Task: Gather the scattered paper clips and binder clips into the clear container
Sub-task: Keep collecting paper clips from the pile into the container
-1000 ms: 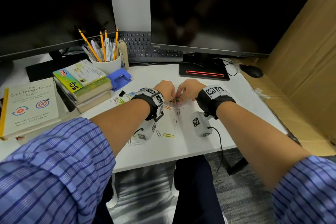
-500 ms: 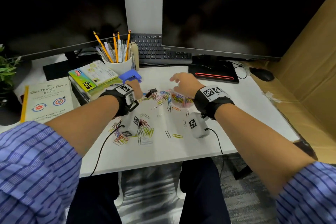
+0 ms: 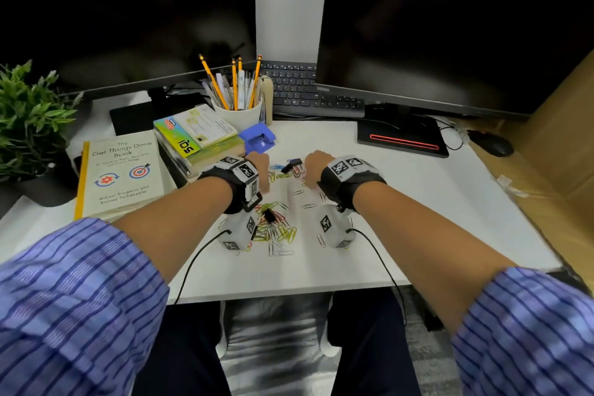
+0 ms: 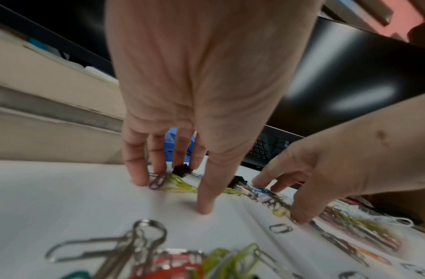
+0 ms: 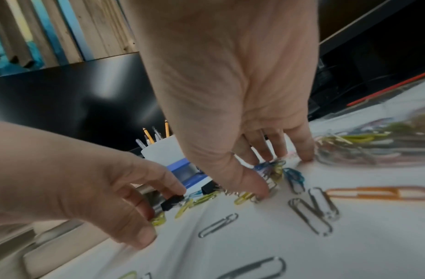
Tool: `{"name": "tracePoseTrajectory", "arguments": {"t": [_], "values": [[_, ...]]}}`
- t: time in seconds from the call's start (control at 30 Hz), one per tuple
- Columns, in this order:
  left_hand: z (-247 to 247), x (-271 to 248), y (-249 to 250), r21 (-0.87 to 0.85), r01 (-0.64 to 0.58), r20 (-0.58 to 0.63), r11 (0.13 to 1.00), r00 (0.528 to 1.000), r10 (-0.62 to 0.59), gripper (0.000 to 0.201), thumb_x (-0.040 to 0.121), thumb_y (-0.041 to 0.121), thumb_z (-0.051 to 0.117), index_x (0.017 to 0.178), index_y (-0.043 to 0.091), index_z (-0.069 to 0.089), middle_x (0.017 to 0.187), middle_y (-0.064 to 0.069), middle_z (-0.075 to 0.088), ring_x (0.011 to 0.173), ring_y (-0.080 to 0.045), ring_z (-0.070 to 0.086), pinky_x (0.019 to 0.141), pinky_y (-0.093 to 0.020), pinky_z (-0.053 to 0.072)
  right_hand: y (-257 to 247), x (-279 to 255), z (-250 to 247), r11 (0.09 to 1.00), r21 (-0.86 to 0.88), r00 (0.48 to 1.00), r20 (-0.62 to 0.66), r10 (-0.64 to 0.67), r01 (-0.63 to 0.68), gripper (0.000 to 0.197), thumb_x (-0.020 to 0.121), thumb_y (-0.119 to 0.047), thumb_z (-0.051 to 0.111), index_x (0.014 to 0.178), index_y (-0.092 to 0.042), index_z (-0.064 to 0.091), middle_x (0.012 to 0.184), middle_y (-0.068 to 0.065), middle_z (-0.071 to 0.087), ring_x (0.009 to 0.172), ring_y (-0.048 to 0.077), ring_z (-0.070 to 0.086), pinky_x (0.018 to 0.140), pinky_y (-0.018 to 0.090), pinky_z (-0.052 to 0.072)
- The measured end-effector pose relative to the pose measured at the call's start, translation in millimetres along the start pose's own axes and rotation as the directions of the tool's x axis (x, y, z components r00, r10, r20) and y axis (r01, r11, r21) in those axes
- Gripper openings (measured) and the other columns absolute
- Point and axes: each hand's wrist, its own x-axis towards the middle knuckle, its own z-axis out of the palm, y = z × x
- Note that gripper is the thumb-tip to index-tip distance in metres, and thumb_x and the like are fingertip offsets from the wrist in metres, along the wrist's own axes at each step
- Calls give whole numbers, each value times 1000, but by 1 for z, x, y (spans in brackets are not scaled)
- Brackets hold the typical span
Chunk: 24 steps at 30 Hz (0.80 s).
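Observation:
Coloured and silver paper clips point(image 3: 289, 175) lie scattered on the white desk point(image 3: 418, 202), with a black binder clip point(image 3: 291, 166) among the far group. My left hand point(image 3: 263, 167) rests its spread fingertips point(image 4: 138, 179) on the desk beside yellow and purple clips. My right hand point(image 3: 313, 170) presses thumb and fingertips point(image 5: 306, 152) down around a small heap of clips point(image 5: 271, 169). The clear container point(image 5: 373, 147), with clips inside, lies just right of the right hand. It is hidden in the head view. A second pile point(image 3: 276, 230) with another binder clip point(image 3: 268, 215) lies under my left wrist.
A stack of books point(image 3: 199, 138), a blue hole punch point(image 3: 258, 138) and a white pencil cup point(image 3: 239, 112) stand close behind the left hand. Further back are a keyboard point(image 3: 305, 90), monitors and a mouse point(image 3: 495, 143). A cardboard wall lines the right.
Both hands left the container and spread apart. Now they have closed in on the far group of clips, fingertips down on the desk. The head view has shifted.

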Motion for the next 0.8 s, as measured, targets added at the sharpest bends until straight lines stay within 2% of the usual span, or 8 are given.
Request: {"name": "tracePoseTrajectory", "arguments": {"t": [0.07,0.23,0.4,0.5,0.53,0.63,0.73,0.8], "values": [[1,-2,2,-12,-35,0,999,999,35,39,77,19,72,99,11,41,79,2,40,63,-13,40,56,-23,33,-6,-17,-6,999,-30,999,-10,-36,35,12,77,-20,61,84,-12,56,98,9,66,81,27,62,80,32,55],[8,-6,8,-42,-91,-21,995,996,90,51,79,11,70,124,7,49,119,-14,56,88,-20,45,71,-28,37,-3,-41,-5,994,12,994,-12,-112,112,38,84,-6,62,121,-2,60,124,14,60,114,28,57,96,33,49],[-3,-20,1,30,50,-68,998,997,-48,44,90,14,58,128,1,39,103,-13,55,81,-24,56,63,-31,41,8,-52,-8,992,75,993,49,-103,99,64,80,-19,73,136,-5,46,136,13,49,123,28,49,99,32,42],[-8,-27,2,55,68,-2,996,998,-68,12,89,19,58,84,8,56,93,-10,57,72,-21,59,59,-30,46,10,-52,-8,993,90,989,120,-84,74,73,78,-27,76,139,-5,43,140,13,48,126,29,48,100,33,42],[-8,-25,3,56,65,35,996,997,-67,20,85,22,61,71,11,53,82,-7,57,65,-21,57,58,-28,47,8,-52,-8,992,94,989,119,-93,82,72,79,-24,75,141,-5,42,142,12,46,128,28,46,101,32,40],[-6,-22,7,10,49,139,999,989,-50,24,78,26,69,74,12,50,81,-5,59,78,-25,62,72,-33,53,-5,-53,-6,981,91,984,42,-174,169,55,82,-12,70,134,-7,52,137,11,52,124,26,50,99,31,42],[-5,-25,17,-43,5,178,999,984,3,24,84,13,65,67,14,48,71,-1,52,82,-22,55,72,-27,45,-15,-53,2,960,109,966,-30,-256,257,39,82,-14,69,120,-10,63,122,11,62,110,26,58,85,29,47],[-7,-28,20,-51,-23,174,998,984,31,5,88,6,59,90,10,62,86,-3,56,85,-18,53,76,-22,44,-14,-53,4,946,145,957,-30,-290,291,37,82,-17,70,118,-14,65,121,8,62,106,23,57,80,26,42]]}}
